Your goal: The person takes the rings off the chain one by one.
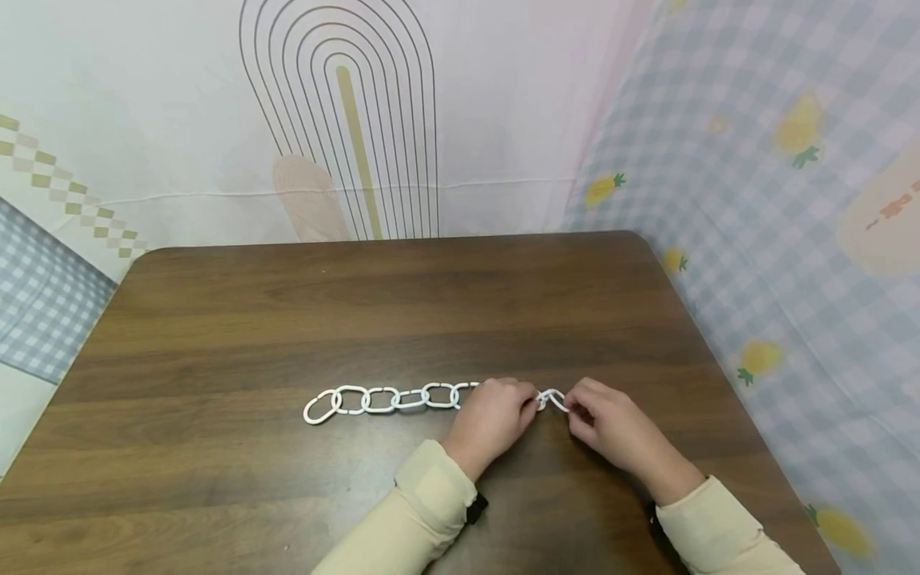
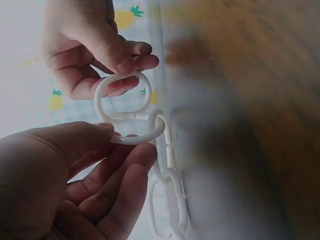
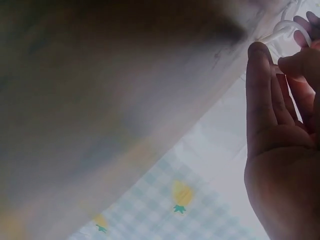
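Observation:
A chain of white plastic links (image 1: 411, 406) lies across the wooden table, its left end stretching away from the hands in the head view. My left hand (image 1: 494, 419) pinches a link (image 2: 135, 140) near the chain's right end between thumb and fingers. To its right, my right hand (image 1: 614, 423) grips the end link (image 2: 98, 100) by its far side, thumb against fingertips. These two links meet between the hands, and the left wrist view shows a small gap in the end link's ring near that join. Further links (image 2: 181, 205) hang off below the left hand's fingers.
The brown wooden table (image 1: 359, 311) has a rounded far right corner. Behind it hangs a pale patterned cloth (image 1: 503, 120), and a blue checked cloth with pineapples (image 1: 719, 160) runs along the right side. Light sleeves (image 1: 402, 511) cover both forearms.

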`<action>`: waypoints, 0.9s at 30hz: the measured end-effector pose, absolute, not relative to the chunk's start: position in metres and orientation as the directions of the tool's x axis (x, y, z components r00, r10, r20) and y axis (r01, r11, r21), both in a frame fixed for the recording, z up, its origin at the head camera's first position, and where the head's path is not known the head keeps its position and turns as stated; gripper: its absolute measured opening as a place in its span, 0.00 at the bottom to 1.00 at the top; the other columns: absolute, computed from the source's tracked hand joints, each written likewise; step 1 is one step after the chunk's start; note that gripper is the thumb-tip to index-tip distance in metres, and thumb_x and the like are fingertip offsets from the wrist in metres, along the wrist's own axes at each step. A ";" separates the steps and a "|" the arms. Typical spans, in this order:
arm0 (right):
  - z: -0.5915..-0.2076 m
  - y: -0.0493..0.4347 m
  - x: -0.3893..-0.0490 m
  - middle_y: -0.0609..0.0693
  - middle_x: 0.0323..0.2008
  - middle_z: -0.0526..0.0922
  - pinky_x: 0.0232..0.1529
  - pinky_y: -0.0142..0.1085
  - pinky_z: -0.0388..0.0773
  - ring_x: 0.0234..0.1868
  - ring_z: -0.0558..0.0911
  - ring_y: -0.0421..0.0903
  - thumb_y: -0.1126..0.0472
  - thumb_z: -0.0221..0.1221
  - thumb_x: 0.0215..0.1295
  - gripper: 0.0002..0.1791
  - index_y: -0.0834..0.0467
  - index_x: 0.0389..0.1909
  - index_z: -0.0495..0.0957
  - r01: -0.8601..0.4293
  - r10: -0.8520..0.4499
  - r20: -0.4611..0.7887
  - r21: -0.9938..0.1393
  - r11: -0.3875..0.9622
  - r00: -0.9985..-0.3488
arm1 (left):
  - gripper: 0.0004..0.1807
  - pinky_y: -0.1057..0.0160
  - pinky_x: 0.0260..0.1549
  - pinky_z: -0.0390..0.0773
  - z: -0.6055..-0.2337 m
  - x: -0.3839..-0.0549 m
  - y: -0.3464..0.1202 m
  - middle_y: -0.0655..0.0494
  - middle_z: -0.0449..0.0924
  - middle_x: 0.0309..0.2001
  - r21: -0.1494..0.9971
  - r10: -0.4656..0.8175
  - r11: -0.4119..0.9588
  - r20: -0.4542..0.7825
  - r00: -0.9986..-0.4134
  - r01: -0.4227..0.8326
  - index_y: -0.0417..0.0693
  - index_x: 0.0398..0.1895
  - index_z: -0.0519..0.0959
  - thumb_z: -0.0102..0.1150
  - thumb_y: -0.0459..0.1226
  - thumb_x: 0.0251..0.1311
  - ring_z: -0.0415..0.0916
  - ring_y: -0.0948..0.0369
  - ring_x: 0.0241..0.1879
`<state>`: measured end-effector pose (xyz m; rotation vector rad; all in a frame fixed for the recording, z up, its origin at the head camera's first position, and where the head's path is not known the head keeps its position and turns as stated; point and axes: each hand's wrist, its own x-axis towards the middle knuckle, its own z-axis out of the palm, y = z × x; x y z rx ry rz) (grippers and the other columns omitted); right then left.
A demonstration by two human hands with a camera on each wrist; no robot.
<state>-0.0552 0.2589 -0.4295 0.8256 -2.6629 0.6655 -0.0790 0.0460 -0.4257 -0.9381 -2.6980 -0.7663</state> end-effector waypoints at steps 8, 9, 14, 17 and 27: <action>-0.430 0.259 -0.058 0.42 0.29 0.75 0.26 0.29 0.72 0.28 0.72 0.35 0.73 0.63 0.47 0.13 0.53 0.27 0.75 -0.626 -0.504 0.382 -0.347 0.699 -0.775 | 0.04 0.65 0.29 0.78 -0.427 -0.079 0.043 0.61 0.82 0.27 0.444 0.517 0.666 0.304 -0.800 0.599 0.52 0.31 0.87 0.66 0.39 0.63 0.80 0.63 0.28; -0.431 0.259 -0.059 0.42 0.29 0.75 0.26 0.28 0.72 0.28 0.72 0.35 0.73 0.63 0.47 0.12 0.53 0.27 0.75 -0.632 -0.510 0.383 -0.346 0.694 -0.770 | 0.04 0.65 0.29 0.78 -0.427 -0.080 0.043 0.61 0.83 0.27 0.448 0.516 0.664 0.305 -0.801 0.598 0.52 0.31 0.87 0.66 0.38 0.63 0.81 0.63 0.28; -0.431 0.258 -0.060 0.41 0.30 0.75 0.26 0.26 0.72 0.28 0.73 0.33 0.75 0.66 0.43 0.16 0.52 0.25 0.75 -0.653 -0.533 0.388 -0.326 0.683 -0.751 | 0.03 0.65 0.31 0.79 -0.428 -0.080 0.042 0.61 0.84 0.29 0.468 0.514 0.651 0.308 -0.800 0.598 0.52 0.33 0.87 0.67 0.37 0.63 0.81 0.64 0.30; -0.431 0.258 -0.060 0.40 0.31 0.75 0.26 0.26 0.73 0.29 0.73 0.32 0.77 0.68 0.42 0.17 0.52 0.25 0.76 -0.664 -0.549 0.385 -0.308 0.681 -0.742 | 0.03 0.66 0.31 0.79 -0.427 -0.080 0.041 0.61 0.84 0.30 0.470 0.517 0.651 0.301 -0.801 0.596 0.52 0.33 0.87 0.66 0.38 0.63 0.81 0.65 0.30; -0.431 0.258 -0.060 0.40 0.31 0.75 0.27 0.25 0.72 0.29 0.74 0.32 0.78 0.69 0.39 0.18 0.54 0.26 0.77 -0.688 -0.573 0.392 -0.286 0.667 -0.719 | 0.04 0.66 0.32 0.79 -0.425 -0.079 0.039 0.61 0.84 0.30 0.478 0.517 0.655 0.282 -0.808 0.586 0.52 0.34 0.87 0.65 0.38 0.65 0.81 0.65 0.30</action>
